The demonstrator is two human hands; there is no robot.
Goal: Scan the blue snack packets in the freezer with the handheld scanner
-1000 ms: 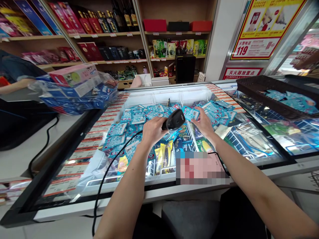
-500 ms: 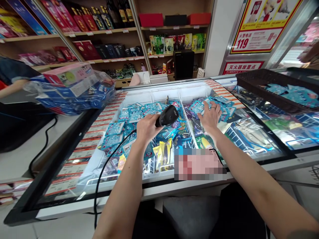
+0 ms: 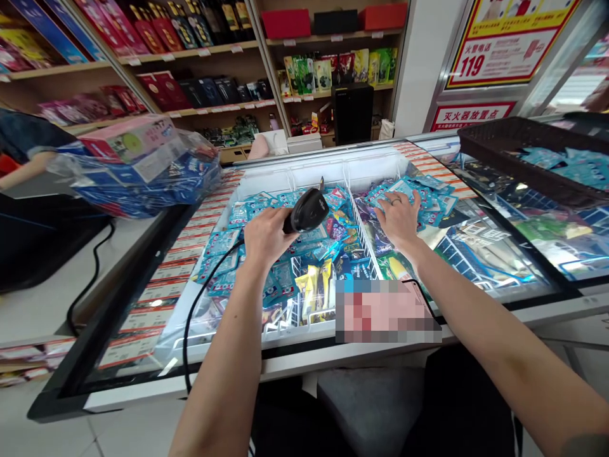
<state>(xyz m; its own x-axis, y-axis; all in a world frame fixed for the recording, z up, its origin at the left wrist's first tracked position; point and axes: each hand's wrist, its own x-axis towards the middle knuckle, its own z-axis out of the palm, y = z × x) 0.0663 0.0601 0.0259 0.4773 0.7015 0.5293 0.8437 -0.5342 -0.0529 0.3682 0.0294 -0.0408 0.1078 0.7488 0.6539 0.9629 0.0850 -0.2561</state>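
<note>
My left hand [image 3: 267, 236] is wrapped round a black handheld scanner [image 3: 309, 211], its cable hanging down past my forearm. The scanner is above blue packets [image 3: 221, 244] heaped in the left part of a chest freezer [image 3: 304, 166]. My right hand [image 3: 398, 219] has its fingers spread over more blue packets [image 3: 431, 184] in the compartment to the right, beyond a white wire divider [image 3: 364, 235]. Yellow packets [image 3: 314, 285] lie in the near middle part. A partly blurred phone-like object [image 3: 387, 314] rests on the freezer's front edge.
A plastic-wrapped stack of blue boxes [image 3: 143, 168] stands at the left, near a person's arm [image 3: 28, 168]. On the right sits a brown basket [image 3: 523, 162] with blue packets. Stocked shelves [image 3: 200, 54] line the back.
My left hand and the scanner have moved slightly left in view. My right hand has shifted a little over the packets, fingers still apart.
</note>
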